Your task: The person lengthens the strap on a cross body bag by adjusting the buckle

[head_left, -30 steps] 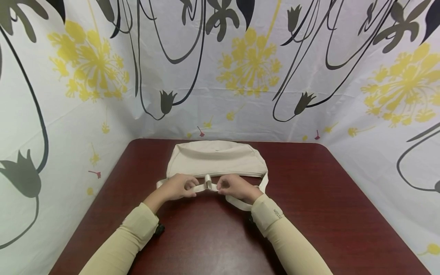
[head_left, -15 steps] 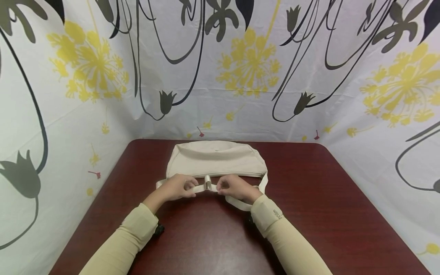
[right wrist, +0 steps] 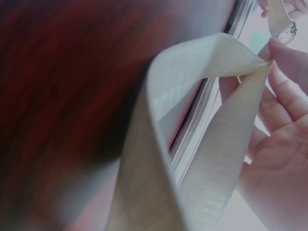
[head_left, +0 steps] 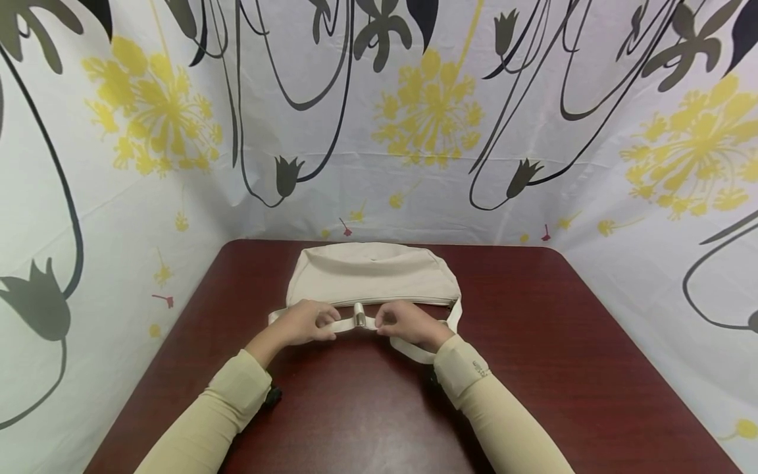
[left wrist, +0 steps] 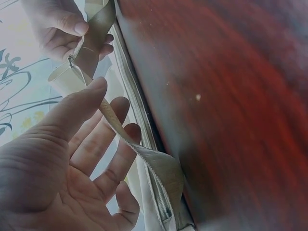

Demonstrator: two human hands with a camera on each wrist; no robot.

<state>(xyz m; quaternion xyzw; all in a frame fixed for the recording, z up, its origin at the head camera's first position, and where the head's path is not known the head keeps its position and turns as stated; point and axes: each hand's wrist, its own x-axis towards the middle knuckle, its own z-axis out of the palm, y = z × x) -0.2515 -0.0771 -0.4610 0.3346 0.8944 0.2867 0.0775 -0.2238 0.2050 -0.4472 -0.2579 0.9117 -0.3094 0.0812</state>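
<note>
A cream shoulder bag (head_left: pixel 373 273) lies on the table, its zipped edge toward me. In front of it, my left hand (head_left: pixel 302 322) pinches the bag's strap (head_left: pixel 343 325) between thumb and fingers. Just to the right of that, my right hand (head_left: pixel 408 324) pinches the same strap. Between the two hands sits a metal slider buckle (head_left: pixel 359 318), with a small loop of webbing (left wrist: pixel 67 79) standing out from it. In the right wrist view, a slack fold of strap (right wrist: pixel 216 139) hangs from the right hand's fingertips. The left thumb presses the strap against the index finger in the left wrist view.
The dark red wooden table (head_left: pixel 355 408) reaches out to both sides of the bag. A white cloth wall with yellow and grey flower prints (head_left: pixel 379 197) encloses its back and sides. More strap (head_left: pixel 454 316) runs down from the bag's right end.
</note>
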